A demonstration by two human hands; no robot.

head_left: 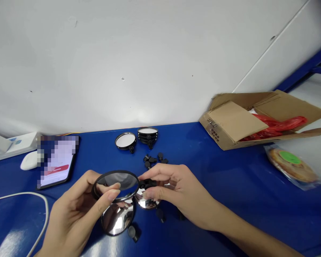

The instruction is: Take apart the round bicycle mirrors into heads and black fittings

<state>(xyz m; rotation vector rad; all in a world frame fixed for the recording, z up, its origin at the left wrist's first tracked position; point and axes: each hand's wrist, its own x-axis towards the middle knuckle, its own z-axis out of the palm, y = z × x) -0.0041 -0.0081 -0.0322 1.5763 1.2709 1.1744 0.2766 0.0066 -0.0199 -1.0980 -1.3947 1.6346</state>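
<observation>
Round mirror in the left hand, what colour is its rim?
The rim is black; it shows best in the head view.

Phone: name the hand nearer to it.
Left. The left hand is below and right of the phone in the picture, holding a round mirror; the right hand is farther right, at the mirror's black fitting.

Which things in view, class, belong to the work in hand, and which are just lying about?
In use, or likely part of it:
round mirror in the left hand
black fitting in the right hand
other round mirrors
loose black fittings

Apparently just lying about:
phone
rounded white object
white cable
cardboard box
wrapped round item
</observation>
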